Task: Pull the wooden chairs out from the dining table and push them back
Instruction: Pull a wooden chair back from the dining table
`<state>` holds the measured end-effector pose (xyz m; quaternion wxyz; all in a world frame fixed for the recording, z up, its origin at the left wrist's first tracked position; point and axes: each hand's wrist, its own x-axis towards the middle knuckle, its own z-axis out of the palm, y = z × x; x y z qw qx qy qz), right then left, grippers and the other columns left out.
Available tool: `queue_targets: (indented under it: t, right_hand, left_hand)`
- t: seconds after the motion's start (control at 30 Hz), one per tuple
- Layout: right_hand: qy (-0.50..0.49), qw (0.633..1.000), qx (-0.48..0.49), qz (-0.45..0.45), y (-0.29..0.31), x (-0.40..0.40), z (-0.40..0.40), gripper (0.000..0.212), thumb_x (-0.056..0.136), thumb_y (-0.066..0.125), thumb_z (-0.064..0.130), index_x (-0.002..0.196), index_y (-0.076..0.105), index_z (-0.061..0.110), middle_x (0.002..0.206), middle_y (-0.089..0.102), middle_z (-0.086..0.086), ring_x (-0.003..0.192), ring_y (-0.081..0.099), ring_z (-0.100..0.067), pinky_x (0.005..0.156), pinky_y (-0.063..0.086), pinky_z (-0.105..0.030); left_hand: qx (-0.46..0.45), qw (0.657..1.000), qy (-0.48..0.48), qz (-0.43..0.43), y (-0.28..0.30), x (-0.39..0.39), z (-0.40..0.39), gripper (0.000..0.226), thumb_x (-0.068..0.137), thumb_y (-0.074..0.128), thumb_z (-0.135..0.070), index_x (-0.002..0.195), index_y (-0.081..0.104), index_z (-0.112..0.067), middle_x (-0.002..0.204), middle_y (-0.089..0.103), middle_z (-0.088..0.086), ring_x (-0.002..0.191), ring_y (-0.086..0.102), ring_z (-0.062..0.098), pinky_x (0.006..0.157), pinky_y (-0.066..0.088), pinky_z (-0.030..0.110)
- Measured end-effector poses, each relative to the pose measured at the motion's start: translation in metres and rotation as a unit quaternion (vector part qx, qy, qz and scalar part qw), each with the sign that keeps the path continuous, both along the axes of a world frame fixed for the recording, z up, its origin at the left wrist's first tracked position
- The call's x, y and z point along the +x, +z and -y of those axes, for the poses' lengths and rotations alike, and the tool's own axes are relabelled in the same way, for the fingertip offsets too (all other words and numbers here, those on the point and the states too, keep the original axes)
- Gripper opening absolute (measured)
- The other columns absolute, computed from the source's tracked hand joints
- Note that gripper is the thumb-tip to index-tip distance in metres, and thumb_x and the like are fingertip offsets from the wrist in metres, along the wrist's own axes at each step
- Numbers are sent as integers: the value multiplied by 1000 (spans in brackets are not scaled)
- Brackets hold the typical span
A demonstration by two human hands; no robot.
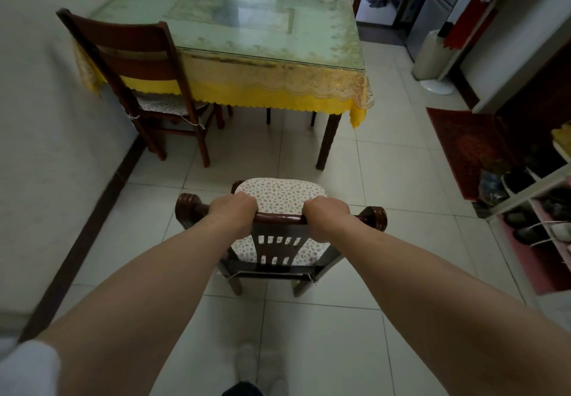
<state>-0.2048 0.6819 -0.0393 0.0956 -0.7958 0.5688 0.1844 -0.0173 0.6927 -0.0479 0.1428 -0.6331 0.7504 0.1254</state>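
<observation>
Both hands grip the top rail of one wooden chair (pixel 279 235): the left hand (pixel 233 211) clamped on the rail's left part, the right hand (pixel 327 214) on its right part, fingers curled over the front edge. This chair stands on the tiled floor (pixel 386 185), well apart from the bench (pixel 247 21), its cushioned seat facing it. A second chair (pixel 136 68) stands tucked at the bench's near-left side. At right, a shoe rack (pixel 537 191) holds several shoes.

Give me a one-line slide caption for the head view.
Both hands, left and right, grip the top rail of a cushioned wooden chair standing clear of the dining table.
</observation>
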Motion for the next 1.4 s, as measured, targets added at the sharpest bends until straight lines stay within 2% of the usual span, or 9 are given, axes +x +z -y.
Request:
queue_targets:
  t: [0.37,0.63,0.8,0.9,1.0,1.07,1.17,1.3,1.4]
  right_hand:
    - [27,1000,3,5,-7,-6,-46,24,82,61,12,105,61,18,86,50,-1,76,50,-22,61,42,-34]
    - [21,1000,6,3,-9,-6,-49,22,80,61,9,101,62,19,74,44,3,70,47,-19,56,39,-32]
    - [-2,997,75,-5,-3,-4,-47,22,80,67,21,101,62,17,80,52,0,74,54,-20,60,44,-31]
    - [-15,991,130,31,7,2,-43,34,76,71,37,103,64,17,92,64,-2,81,59,-18,67,51,-31]
    - [11,992,109,62,22,22,-37,49,78,67,43,119,61,19,111,63,-3,97,58,-21,82,51,-37]
    - [33,994,84,63,30,39,-33,51,79,67,44,124,59,20,116,62,-2,99,58,-21,84,51,-38]
    - [62,996,49,41,42,64,-27,46,83,64,40,125,59,20,114,62,-2,94,60,-22,75,53,-35]
    - [97,995,-10,35,56,93,-23,30,87,59,29,113,62,15,90,60,-2,69,55,-19,50,39,-27]
    - [99,993,-41,42,64,115,-23,28,85,58,24,112,61,16,83,55,-1,62,51,-17,48,38,-26]
  left_hand:
    - [16,1000,24,-1,0,-8,-53,15,88,64,-13,86,56,-26,85,59,-2,80,60,18,78,56,37]
    - [33,999,24,-8,5,-8,-57,13,88,62,-13,86,55,-24,89,58,-1,83,61,20,81,56,39]
    - [55,998,21,-26,11,-5,-57,11,88,61,-14,97,62,-20,93,61,0,85,61,20,78,55,37]
    - [63,998,17,-20,20,-2,-56,22,88,65,-23,110,63,-21,100,64,1,89,62,21,73,52,33]
    - [66,997,28,-32,29,5,-56,45,82,72,-32,125,59,-22,112,63,0,98,61,21,81,53,34]
    - [49,997,44,-49,37,11,-56,55,79,75,-35,130,57,-24,117,61,-1,101,59,20,82,52,34]
    - [26,996,68,-49,56,22,-55,56,81,77,-34,132,57,-20,124,60,3,108,58,23,86,51,36]
    - [-1,994,108,-35,84,44,-55,54,83,77,-35,130,60,-15,128,59,9,112,58,29,95,51,41]
    - [-2,990,137,-37,92,62,-59,55,85,76,-35,133,58,-15,129,57,9,114,57,29,96,51,43]
